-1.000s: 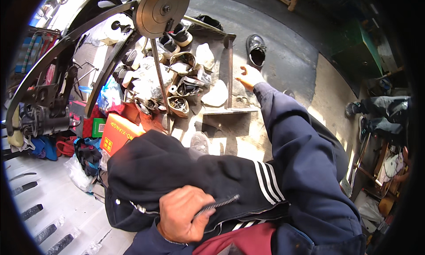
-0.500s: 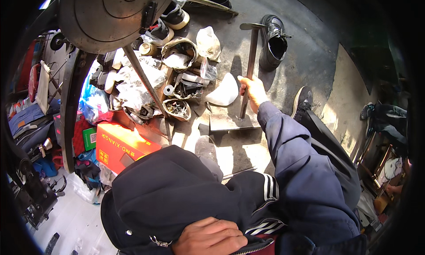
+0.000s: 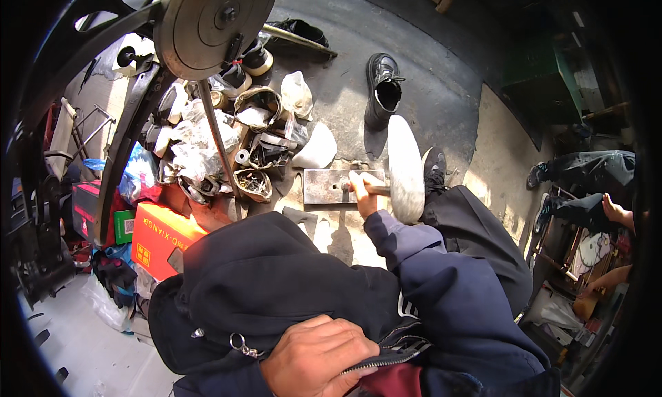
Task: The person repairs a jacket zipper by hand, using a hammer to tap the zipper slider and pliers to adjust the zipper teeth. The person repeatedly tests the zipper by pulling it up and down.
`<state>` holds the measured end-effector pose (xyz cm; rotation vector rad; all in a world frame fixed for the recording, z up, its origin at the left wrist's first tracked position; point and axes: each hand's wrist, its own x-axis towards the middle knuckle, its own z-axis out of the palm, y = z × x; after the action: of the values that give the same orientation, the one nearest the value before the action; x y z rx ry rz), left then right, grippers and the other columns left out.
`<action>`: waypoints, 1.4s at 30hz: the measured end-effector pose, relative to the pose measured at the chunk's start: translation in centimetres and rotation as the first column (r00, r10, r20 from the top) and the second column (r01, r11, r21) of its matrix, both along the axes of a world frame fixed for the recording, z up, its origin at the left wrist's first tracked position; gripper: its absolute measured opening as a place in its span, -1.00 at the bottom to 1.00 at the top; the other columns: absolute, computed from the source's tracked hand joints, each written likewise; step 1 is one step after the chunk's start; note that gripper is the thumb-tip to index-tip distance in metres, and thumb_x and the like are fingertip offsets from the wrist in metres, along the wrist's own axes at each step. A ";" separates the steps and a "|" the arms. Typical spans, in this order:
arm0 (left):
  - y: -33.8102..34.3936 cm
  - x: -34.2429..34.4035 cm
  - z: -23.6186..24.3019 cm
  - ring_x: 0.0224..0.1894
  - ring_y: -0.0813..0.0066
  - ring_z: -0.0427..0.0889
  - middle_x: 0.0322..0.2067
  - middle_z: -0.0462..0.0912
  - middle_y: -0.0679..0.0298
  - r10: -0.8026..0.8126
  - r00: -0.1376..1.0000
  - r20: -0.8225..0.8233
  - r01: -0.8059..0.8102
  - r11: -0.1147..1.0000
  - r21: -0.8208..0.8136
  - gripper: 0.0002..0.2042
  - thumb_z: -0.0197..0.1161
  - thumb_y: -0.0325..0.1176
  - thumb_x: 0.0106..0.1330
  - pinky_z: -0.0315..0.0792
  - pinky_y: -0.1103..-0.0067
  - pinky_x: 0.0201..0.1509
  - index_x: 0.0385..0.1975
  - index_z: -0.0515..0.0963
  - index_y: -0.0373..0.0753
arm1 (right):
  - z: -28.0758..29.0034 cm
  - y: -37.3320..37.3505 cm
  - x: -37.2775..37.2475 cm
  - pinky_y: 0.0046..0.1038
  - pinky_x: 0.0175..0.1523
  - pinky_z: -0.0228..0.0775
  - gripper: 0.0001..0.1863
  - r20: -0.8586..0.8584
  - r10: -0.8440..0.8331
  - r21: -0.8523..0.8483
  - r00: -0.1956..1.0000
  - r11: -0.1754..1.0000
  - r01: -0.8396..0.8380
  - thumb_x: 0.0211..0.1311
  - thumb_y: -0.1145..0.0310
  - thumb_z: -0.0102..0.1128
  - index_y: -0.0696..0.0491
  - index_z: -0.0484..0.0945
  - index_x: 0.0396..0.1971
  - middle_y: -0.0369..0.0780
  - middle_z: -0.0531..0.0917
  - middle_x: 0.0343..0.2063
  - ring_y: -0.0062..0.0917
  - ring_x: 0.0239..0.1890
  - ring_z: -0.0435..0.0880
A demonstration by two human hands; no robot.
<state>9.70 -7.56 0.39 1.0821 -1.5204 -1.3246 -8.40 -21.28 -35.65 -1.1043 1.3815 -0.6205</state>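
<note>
My right hand (image 3: 365, 194) is closed around the post of a cobbler's shoe last, close to the metal base. The last's pale sole-shaped plate (image 3: 405, 169) is tipped up to the right of the hand. Below the fingers lies the rectangular metal base (image 3: 321, 188), with a small hole in its top. A white curved piece (image 3: 317, 147) rests just beyond the base. Farther off, a black lace-up shoe (image 3: 383, 94) stands on the ground. My left hand (image 3: 317, 355) lies against my lap, fingers bent over the zipped edge of a dark jacket (image 3: 386, 355).
A machine with a round metal disc (image 3: 221, 25) rises at the upper left. Bags of small parts (image 3: 254, 183), shoes and plastic bags crowd beneath it, beside an orange box (image 3: 162, 238). Another person's legs (image 3: 586, 183) show at the right.
My right hand has drawn closer with the last, which stood upright on the base and now is tilted, its plate toward the right. The left hand stays at the jacket. The view has shifted.
</note>
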 end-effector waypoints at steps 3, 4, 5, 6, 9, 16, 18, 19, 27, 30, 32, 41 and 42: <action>1.6 -1.3 0.5 -0.30 0.15 0.70 -0.37 0.67 0.13 -0.016 0.999 0.028 0.016 1.000 -0.003 -0.85 0.37 -0.42 0.18 0.51 0.41 -0.24 -0.30 0.61 -0.31 | 0.7 1.1 -1.6 -0.50 -0.18 0.37 -0.70 -0.003 0.084 -0.105 0.996 0.991 -0.084 0.38 0.11 0.24 0.06 0.55 -0.37 -0.26 0.61 -0.43 -0.56 -0.36 0.57; 2.3 -1.8 0.7 -0.30 0.13 0.68 -0.37 0.66 0.13 -0.019 0.999 0.041 0.019 1.000 -0.001 -0.83 0.39 -0.42 0.18 0.49 0.40 -0.25 -0.29 0.61 -0.31 | 1.0 1.2 -2.2 -0.49 -0.17 0.39 -0.70 -0.052 0.127 -0.126 0.990 0.983 -0.133 0.37 0.11 0.25 0.06 0.56 -0.35 -0.24 0.63 -0.41 -0.53 -0.34 0.59; 2.9 -2.2 0.9 -0.27 0.11 0.66 -0.34 0.65 0.12 -0.038 0.998 0.055 0.037 0.999 0.025 -0.82 0.39 -0.45 0.19 0.48 0.40 -0.20 -0.24 0.60 -0.31 | 1.4 1.2 -2.7 -0.48 -0.15 0.40 -0.70 -0.104 0.173 -0.149 0.979 0.971 -0.187 0.35 0.11 0.27 0.07 0.58 -0.33 -0.22 0.64 -0.40 -0.50 -0.33 0.61; 3.4 -2.6 1.0 -0.31 0.04 0.65 -0.37 0.64 0.08 -0.036 0.995 0.095 0.032 0.999 0.038 -0.83 0.39 -0.46 0.21 0.49 0.37 -0.22 -0.25 0.59 -0.33 | 1.9 1.0 -3.2 -0.46 -0.13 0.42 -0.69 -0.160 0.219 -0.171 0.962 0.954 -0.246 0.34 0.10 0.28 0.07 0.59 -0.31 -0.20 0.66 -0.38 -0.48 -0.31 0.63; 4.1 -3.9 1.6 -0.34 -0.03 0.63 -0.41 0.62 0.02 0.029 0.993 0.118 -0.034 0.999 0.040 -0.83 0.34 -0.44 0.29 0.49 0.34 -0.24 -0.23 0.57 -0.39 | 4.1 -0.3 -5.0 -0.42 -0.09 0.47 -0.67 -0.353 0.314 -0.250 0.881 0.876 -0.412 0.29 0.09 0.32 0.08 0.64 -0.25 -0.14 0.71 -0.34 -0.40 -0.27 0.69; 5.1 -6.4 2.7 -0.42 0.23 0.63 -0.47 0.63 0.06 0.100 0.969 0.228 -0.125 0.988 0.095 -0.88 0.24 -0.44 0.38 0.46 0.49 -0.26 -0.20 0.59 -0.36 | 16.0 -3.0 -10.6 -0.31 0.09 0.57 -0.45 -0.662 0.372 -0.139 0.651 0.792 -0.595 0.13 -0.01 0.40 0.03 0.69 0.04 -0.05 0.79 -0.15 -0.22 -0.08 0.79; 5.6 -7.2 2.5 -0.45 0.33 0.62 -0.49 0.64 0.10 0.129 0.960 0.249 -0.143 0.989 0.042 -0.89 0.24 -0.46 0.37 0.46 0.50 -0.28 -0.22 0.60 -0.36 | 20.3 -1.6 -11.9 -0.30 0.08 0.58 -0.46 -0.656 0.325 -0.196 0.682 0.799 -0.569 0.19 -0.01 0.37 0.02 0.68 0.07 -0.07 0.80 -0.15 -0.23 -0.08 0.79; 5.9 -7.3 2.6 -0.46 0.35 0.61 -0.50 0.63 0.11 0.141 0.955 0.261 -0.150 0.989 0.015 -0.89 0.24 -0.46 0.36 0.45 0.51 -0.29 -0.22 0.60 -0.37 | 22.2 -0.6 -12.3 -0.29 0.16 0.53 -0.54 -0.613 0.327 -0.175 0.719 0.832 -0.527 0.18 0.02 0.38 -0.08 0.70 0.03 -0.19 0.81 -0.15 -0.27 0.01 0.74; 8.2 -7.7 3.2 -0.45 0.62 0.52 -0.53 0.60 0.28 0.168 0.935 0.311 -0.154 0.986 -0.070 -0.86 0.26 -0.47 0.31 0.40 0.62 -0.31 -0.21 0.59 -0.38 | 28.5 12.2 -14.1 -0.37 0.08 0.54 -0.43 -0.116 0.420 -0.265 0.900 0.860 -0.435 0.44 -0.07 0.23 0.13 0.57 0.14 -0.05 0.78 -0.12 -0.37 -0.07 0.77; 9.6 -7.4 3.5 -0.38 0.57 0.56 -0.43 0.63 0.23 0.153 0.926 0.345 -0.132 0.988 -0.083 -0.82 0.24 -0.50 0.29 0.42 0.60 -0.24 -0.15 0.60 -0.39 | 27.9 16.2 -13.8 -0.24 0.22 0.46 -0.32 -0.215 0.537 -0.203 0.816 0.792 -0.575 0.43 -0.26 0.07 0.07 0.58 0.16 0.03 0.71 -0.01 -0.11 0.10 0.67; 10.2 -7.0 3.6 -0.37 0.54 0.57 -0.42 0.64 0.22 0.164 0.891 0.423 -0.119 0.984 -0.130 -0.83 0.19 -0.51 0.32 0.42 0.59 -0.23 -0.15 0.61 -0.39 | 27.4 18.0 -12.9 -0.17 0.26 0.42 -0.23 -0.318 0.520 -0.193 0.793 0.783 -0.591 0.36 -0.39 0.02 0.05 0.61 0.13 0.04 0.69 0.01 -0.04 0.14 0.63; 13.3 -3.1 3.4 0.03 0.13 0.69 0.06 0.66 -0.04 0.423 0.740 -0.524 -0.483 0.876 0.025 -0.65 0.09 -0.30 0.58 0.57 0.27 0.17 0.25 0.46 -0.32 | 26.2 17.6 -12.1 -0.15 0.41 0.27 0.12 -0.326 0.575 -0.020 0.751 0.790 -0.613 0.17 -0.61 -0.05 0.09 0.29 0.42 0.16 0.54 0.23 -0.02 0.33 0.50; 13.3 -2.0 3.6 0.05 0.01 0.69 0.10 0.64 -0.08 0.454 0.658 -0.601 -0.516 0.853 0.079 -0.60 0.09 -0.24 0.59 0.58 0.16 0.21 0.30 0.43 -0.30 | 26.1 17.8 -11.6 -0.18 0.41 0.27 0.12 -0.241 0.594 -0.080 0.768 0.776 -0.626 0.19 -0.59 -0.03 0.11 0.26 0.43 0.15 0.53 0.25 -0.02 0.34 0.49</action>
<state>7.67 5.71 3.95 0.8052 -0.7274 -1.0458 -20.02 -3.52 -9.57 -1.6885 1.0470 -0.1316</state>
